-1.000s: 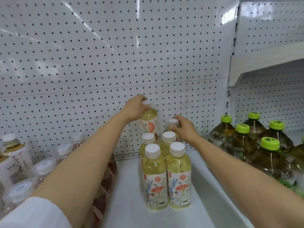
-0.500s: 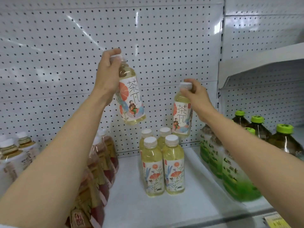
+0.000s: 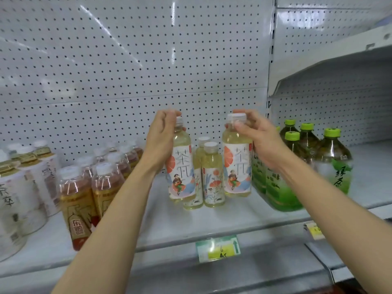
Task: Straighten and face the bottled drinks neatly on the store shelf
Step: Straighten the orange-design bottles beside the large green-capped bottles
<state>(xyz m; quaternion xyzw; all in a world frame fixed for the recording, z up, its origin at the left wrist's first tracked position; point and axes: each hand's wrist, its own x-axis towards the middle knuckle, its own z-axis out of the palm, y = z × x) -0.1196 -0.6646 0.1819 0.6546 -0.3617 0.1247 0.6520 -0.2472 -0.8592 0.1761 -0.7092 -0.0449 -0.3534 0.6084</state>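
Each full tea bottle looks moderately heavy for its size, with a stiff cap and neck but a thin plastic body that probably gives under a squeeze; the smooth label sleeve may be slippery. The cap and neck seem the surest place to take hold, and that is where both hands are. The left hand curls round the cap and neck of the left tea bottle. The right hand pinches the white cap of the right tea bottle.

Both bottles are upright near the front of the shelf, either side of the standing tea bottles; whether their bases touch the shelf is hard to tell through the blur. They hold pale yellow liquid and wear white labels with large dark characters, an orange citrus slice and a small seated figure, all facing forward. The standing pair show a flower design instead.
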